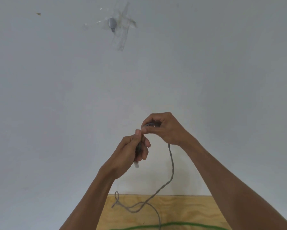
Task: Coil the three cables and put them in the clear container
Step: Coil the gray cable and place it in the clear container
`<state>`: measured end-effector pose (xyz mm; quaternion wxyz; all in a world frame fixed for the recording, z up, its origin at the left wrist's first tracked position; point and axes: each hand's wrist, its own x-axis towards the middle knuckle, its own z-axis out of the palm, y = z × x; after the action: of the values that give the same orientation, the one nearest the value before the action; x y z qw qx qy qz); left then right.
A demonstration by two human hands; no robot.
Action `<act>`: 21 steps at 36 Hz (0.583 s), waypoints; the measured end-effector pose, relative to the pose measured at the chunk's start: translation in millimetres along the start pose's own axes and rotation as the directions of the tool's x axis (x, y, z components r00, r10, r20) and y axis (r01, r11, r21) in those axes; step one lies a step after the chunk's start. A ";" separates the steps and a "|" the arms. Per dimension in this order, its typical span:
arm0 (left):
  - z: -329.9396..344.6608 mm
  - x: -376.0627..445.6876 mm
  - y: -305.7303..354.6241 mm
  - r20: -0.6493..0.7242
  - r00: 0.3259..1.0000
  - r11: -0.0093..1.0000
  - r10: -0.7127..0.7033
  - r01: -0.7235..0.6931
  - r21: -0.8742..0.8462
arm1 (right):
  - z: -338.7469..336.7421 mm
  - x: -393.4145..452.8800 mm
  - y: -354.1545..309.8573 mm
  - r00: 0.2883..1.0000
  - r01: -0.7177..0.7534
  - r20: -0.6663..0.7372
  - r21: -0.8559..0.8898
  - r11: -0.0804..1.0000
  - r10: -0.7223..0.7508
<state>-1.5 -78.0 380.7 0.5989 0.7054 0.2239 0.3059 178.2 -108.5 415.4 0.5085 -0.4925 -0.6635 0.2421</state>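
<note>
Wall [56, 97], pale grey, fills most of the frame, with a small hook [112, 24] under crossed strips of clear tape in the upper middle. Lower centre, the left hand [131, 153] is raised, fingers curled round one end of a grey cable [172, 165], whose white plug tip pokes out below the palm. Just right of it and touching at the fingertips, the right hand [164, 128] pinches the same cable between thumb and curled fingers, bending a first loop. From there the cable hangs down the lower middle and trails in loose bends onto the plywood table [189, 211] at the bottom edge. A green cable [181, 224] lies across that table along the very bottom.

By my reading, coiling of the first cable has only just begun. The next move calls for the right hand to slide down the slack and bring another loop up to the left hand.

No clear container is in view, so its contents cannot be told; no third cable shows either.
</note>
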 end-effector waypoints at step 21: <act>-21.2 35.4 7.1 -0.050 0.979 0.839 0.196 -0.141 0.525 | 48.8 -53.2 25.4 0.991 -0.131 -0.028 -0.239 0.962 0.129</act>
<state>8.5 -40.1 395.5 0.3450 0.8411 0.2654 0.3210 143.9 -137.5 353.5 0.4322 -0.5942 -0.6511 0.1901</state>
